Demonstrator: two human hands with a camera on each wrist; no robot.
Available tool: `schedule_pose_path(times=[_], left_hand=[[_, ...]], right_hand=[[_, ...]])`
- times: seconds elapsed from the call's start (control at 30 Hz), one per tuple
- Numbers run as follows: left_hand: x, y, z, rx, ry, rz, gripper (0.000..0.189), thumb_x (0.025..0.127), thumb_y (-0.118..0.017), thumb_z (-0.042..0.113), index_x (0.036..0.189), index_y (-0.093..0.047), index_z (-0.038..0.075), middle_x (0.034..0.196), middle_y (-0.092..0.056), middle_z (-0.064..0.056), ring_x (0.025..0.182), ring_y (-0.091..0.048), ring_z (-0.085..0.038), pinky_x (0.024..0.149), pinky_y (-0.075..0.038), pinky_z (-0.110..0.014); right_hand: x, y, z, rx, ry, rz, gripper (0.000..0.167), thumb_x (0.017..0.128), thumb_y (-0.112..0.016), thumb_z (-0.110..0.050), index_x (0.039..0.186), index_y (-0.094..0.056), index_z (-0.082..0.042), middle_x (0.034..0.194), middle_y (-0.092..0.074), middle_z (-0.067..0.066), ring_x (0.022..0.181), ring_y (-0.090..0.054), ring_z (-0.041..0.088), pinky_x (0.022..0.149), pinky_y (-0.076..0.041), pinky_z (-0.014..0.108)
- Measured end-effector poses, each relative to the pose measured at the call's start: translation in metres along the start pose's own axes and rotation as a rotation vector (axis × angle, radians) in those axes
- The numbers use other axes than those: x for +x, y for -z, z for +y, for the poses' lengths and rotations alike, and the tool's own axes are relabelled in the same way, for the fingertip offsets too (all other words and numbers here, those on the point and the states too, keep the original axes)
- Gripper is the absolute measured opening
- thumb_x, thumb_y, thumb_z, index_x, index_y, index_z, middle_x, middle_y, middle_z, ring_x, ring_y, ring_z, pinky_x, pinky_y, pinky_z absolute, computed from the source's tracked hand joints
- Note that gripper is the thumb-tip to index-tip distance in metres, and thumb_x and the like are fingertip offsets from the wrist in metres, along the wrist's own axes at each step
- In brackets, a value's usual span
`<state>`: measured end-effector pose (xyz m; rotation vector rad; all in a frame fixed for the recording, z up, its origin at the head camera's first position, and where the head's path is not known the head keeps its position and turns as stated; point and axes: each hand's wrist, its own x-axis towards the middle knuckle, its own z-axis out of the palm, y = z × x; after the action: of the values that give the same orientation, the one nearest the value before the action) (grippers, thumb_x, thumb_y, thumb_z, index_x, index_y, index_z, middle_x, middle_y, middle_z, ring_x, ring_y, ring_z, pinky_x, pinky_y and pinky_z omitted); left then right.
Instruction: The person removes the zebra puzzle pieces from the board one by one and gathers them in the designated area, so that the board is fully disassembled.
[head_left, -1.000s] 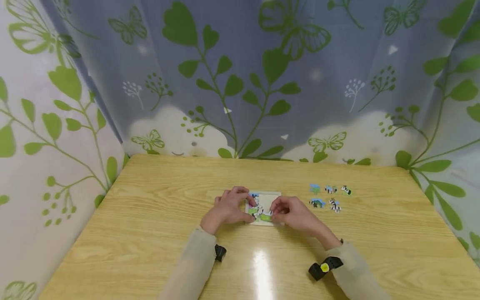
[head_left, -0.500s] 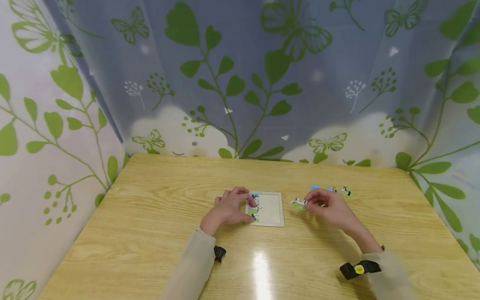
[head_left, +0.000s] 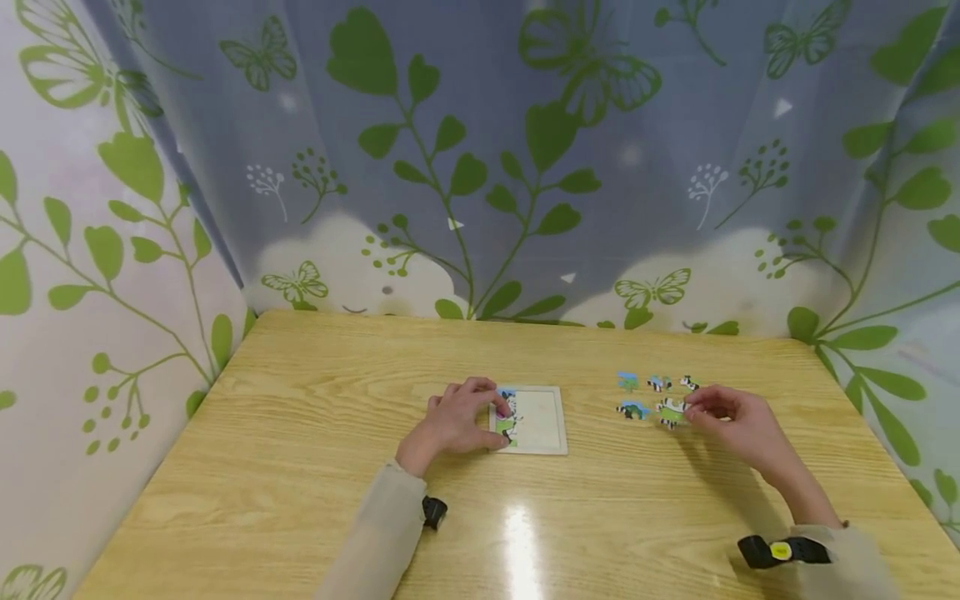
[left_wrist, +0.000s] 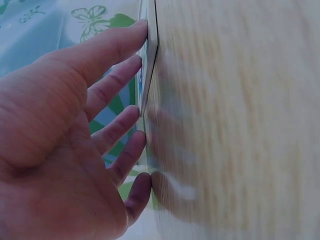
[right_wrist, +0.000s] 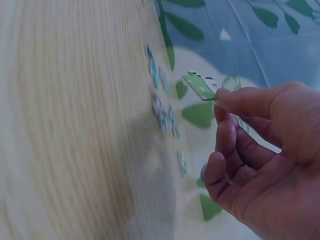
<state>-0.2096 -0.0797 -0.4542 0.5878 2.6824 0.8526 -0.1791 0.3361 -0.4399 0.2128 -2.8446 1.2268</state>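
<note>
My right hand point(head_left: 738, 421) pinches a green, white and black puzzle piece point(right_wrist: 200, 87) between thumb and fingertip, held up off the table. In the head view that piece overlaps another piece lying on the wood. On the left, my left hand point(head_left: 459, 421) rests on the left side of a pale square puzzle board point(head_left: 543, 421), its fingers spread. The left wrist view shows the thumb and fingertips point(left_wrist: 135, 62) against the board's edge and face. Joined picture pieces point(head_left: 511, 429) fill the board's left strip, partly covered by the fingers; the rest of the tray is bare.
Several loose pieces lie to the right of the board, among them a blue and green piece point(head_left: 627, 382), a dark-patterned piece point(head_left: 633, 410) and a black and white piece point(head_left: 688, 382). A patterned curtain point(head_left: 480, 167) borders the wooden table point(head_left: 360, 367) at the back and sides.
My right hand has moved from the board to the right, carrying the green and white puzzle piece over the loose ones. The left hand has stayed on the board.
</note>
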Motion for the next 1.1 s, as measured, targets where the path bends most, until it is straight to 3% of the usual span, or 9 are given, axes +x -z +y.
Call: schedule_pose_path(times=[0.3, 0.53, 0.7, 0.97, 1.1], left_hand=[[-0.002, 0.003, -0.003, 0.021, -0.060, -0.031, 0.030, 0.090, -0.077, 0.035, 0.117, -0.066, 0.029, 0.161, -0.038, -0.007, 0.142, -0.036, -0.046, 0.108, -0.026, -0.069], [-0.001, 0.008, -0.008, -0.016, -0.067, 0.001, 0.036, 0.093, -0.074, 0.036, 0.127, -0.066, 0.026, 0.160, -0.041, -0.008, 0.145, -0.039, -0.044, 0.109, -0.027, -0.076], [0.002, 0.011, -0.011, -0.015, -0.055, 0.031, 0.046, 0.092, -0.074, 0.035, 0.134, -0.063, 0.022, 0.160, -0.042, -0.010, 0.144, -0.040, -0.046, 0.109, -0.027, -0.079], [0.007, 0.013, -0.014, 0.032, -0.037, 0.027, 0.055, 0.090, -0.075, 0.040, 0.140, -0.060, 0.022, 0.159, -0.043, -0.010, 0.143, -0.040, -0.046, 0.110, -0.032, -0.073], [0.008, 0.014, -0.014, 0.058, -0.032, 0.030, 0.056, 0.090, -0.075, 0.041, 0.141, -0.060, 0.021, 0.156, -0.046, -0.010, 0.140, -0.043, -0.045, 0.109, -0.035, -0.070]], right_hand=[[-0.003, 0.014, 0.027, -0.029, -0.054, 0.021, 0.025, 0.099, -0.068, -0.018, 0.116, -0.070, 0.001, 0.096, -0.073, -0.004, 0.080, -0.063, -0.003, 0.065, -0.053, 0.024], [-0.001, 0.015, 0.037, -0.099, -0.082, 0.005, 0.026, 0.101, -0.064, -0.018, 0.117, -0.070, 0.002, 0.100, -0.073, 0.014, 0.077, -0.062, -0.004, 0.063, -0.051, 0.023], [0.003, 0.011, 0.043, -0.141, -0.097, 0.011, 0.027, 0.102, -0.064, -0.020, 0.117, -0.071, 0.001, 0.105, -0.073, 0.019, 0.079, -0.059, -0.007, 0.060, -0.054, 0.024], [0.009, 0.005, 0.042, -0.269, -0.056, 0.080, 0.025, 0.099, -0.067, -0.020, 0.111, -0.072, 0.001, 0.100, -0.074, 0.019, 0.085, -0.071, 0.031, 0.059, -0.050, 0.022], [0.010, -0.001, 0.029, -0.262, -0.038, 0.102, 0.028, 0.100, -0.066, -0.022, 0.114, -0.071, 0.002, 0.100, -0.073, 0.020, 0.087, -0.073, 0.036, 0.061, -0.051, 0.022]])
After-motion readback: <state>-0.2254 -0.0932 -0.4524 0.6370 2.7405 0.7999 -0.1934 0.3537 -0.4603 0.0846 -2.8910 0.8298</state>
